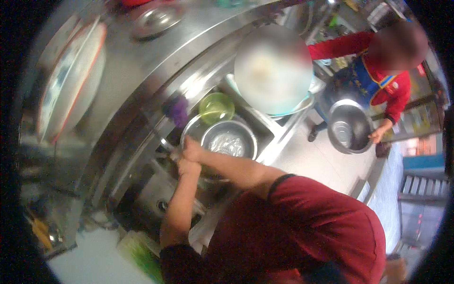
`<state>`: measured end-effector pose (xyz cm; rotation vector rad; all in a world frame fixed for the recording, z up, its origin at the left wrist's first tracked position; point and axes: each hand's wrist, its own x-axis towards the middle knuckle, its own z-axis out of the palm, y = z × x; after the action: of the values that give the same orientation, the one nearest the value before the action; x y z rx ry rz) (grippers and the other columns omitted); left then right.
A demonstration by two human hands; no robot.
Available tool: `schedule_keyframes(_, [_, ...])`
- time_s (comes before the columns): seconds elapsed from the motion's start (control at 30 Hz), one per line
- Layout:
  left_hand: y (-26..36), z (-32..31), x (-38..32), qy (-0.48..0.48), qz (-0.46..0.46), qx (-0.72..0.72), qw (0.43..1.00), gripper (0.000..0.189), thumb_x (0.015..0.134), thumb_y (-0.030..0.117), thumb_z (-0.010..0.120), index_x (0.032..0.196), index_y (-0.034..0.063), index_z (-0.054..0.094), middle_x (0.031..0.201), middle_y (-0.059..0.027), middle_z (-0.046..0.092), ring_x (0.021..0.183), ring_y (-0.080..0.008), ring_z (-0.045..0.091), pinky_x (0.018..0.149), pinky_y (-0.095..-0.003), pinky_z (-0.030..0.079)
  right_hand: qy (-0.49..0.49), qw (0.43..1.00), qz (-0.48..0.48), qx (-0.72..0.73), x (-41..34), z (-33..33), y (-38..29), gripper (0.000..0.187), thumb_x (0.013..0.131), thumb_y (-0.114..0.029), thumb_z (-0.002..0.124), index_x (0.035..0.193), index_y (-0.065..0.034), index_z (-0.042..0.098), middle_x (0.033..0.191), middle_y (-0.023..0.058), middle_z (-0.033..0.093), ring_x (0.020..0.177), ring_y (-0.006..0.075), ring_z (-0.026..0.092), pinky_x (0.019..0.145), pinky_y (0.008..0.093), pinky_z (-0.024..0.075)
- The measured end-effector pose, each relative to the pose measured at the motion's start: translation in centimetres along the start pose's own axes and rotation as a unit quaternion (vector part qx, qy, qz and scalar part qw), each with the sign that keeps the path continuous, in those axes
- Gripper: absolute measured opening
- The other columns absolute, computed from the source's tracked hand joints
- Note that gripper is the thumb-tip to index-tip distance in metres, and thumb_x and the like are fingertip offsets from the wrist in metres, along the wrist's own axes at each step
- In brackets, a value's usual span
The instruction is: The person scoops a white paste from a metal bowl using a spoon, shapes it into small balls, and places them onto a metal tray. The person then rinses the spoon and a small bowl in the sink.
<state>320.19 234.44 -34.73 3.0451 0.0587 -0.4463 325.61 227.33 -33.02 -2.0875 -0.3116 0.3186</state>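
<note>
Both hands are together at the sink, beside a metal faucet. My right hand is at the left rim of a metal bowl with water in it. Just below it, my left hand touches or nearly touches it. Blur hides the fingers, so I cannot tell whether either hand grips anything. The bowl sits partly over a larger round vessel. A green translucent bowl or colander lies behind it, near a purple cloth or scrubber.
A co-worker in red sleeves and a blue apron holds a large metal bowl at the right. A sink basin, leafy greens and a pale board or surface are lower left. Orange-rimmed plates or trays stand upper left.
</note>
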Motion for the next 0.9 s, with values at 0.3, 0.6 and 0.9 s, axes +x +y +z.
schedule_keyframes(0.3, [1.9, -10.1, -2.4, -0.092, -0.025, 0.196, 0.976, 0.037, 0.089, 0.033, 0.047, 0.119, 0.0151, 0.057, 0.126, -0.0093, 0.054, 0.123, -0.0291, 0.045, 0.101, -0.0533, 0.030, 0.003, 0.999, 0.019, 0.048, 0.0, -0.7, -3.8, 0.045, 0.081, -0.032, 0.058, 0.102, 0.0081, 0.057, 0.096, 0.0295, 0.061, 0.093, 0.0395, 0.060, 0.082, 0.0411, 0.0476])
schedule_keyframes(0.6, [-3.0, -3.7, 0.7, 0.021, -0.017, -0.076, 0.997, 0.029, 0.082, 0.029, 0.057, 0.102, 0.0078, 0.062, 0.106, -0.0149, 0.062, 0.099, -0.0299, 0.061, 0.081, -0.0415, 0.050, 0.038, 0.872, -0.477, -0.101, 0.5, 4.5, 2.8, 0.032, 0.091, -0.023, 0.043, 0.112, -0.0035, 0.057, 0.112, 0.0148, 0.058, 0.107, 0.0305, 0.054, 0.094, 0.0424, 0.0422])
schedule_keyframes(0.9, [-1.4, -8.1, -1.8, 0.115, -0.091, -0.362, 0.920, 0.041, 0.088, 0.035, 0.048, 0.086, -0.0045, 0.059, 0.084, -0.0239, 0.063, 0.078, -0.0401, 0.060, 0.068, -0.0455, 0.046, -0.071, 0.991, -0.091, -0.067, 2.7, -2.6, 2.9, 0.042, 0.086, -0.045, 0.051, 0.092, -0.0058, 0.067, 0.088, 0.0186, 0.064, 0.073, 0.0337, 0.061, 0.070, 0.0449, 0.0487])
